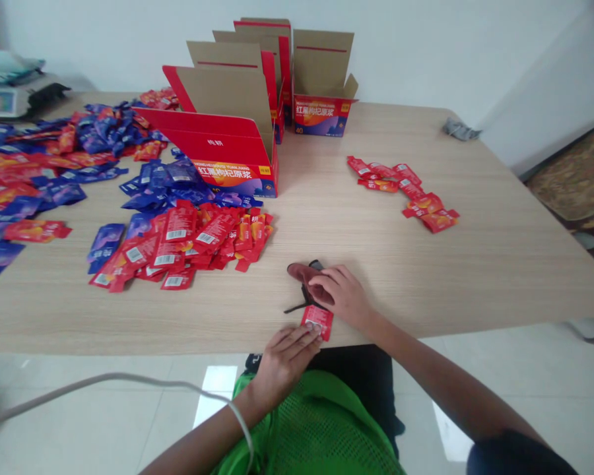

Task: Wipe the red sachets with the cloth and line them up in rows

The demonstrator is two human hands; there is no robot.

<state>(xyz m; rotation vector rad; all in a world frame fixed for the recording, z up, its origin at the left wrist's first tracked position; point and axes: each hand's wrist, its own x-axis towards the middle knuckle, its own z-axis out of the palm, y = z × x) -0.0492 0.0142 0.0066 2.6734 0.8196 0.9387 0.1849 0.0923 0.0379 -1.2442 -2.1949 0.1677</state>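
Near the table's front edge, my left hand (292, 353) lies flat, its stretched fingers pressing on a red sachet (321, 318). Just beyond that sachet, my right hand (346, 297) is closed over a maroon object (307, 272) with black strap-like parts; its kind I cannot make out. The fingers partly cover it. To the left is a heap of red sachets (178, 237), some with white barcode labels. Blue sachets (171, 178) are piled behind that heap.
Open red cartons (232, 142) stand in a row at the back, beside another open carton (321, 115). Several red sachets (410, 188) lie to the right. A grey crumpled item (460, 129) is at the far right edge. A scale (17, 99) stands back left; a grey cable (129, 377) crosses below.
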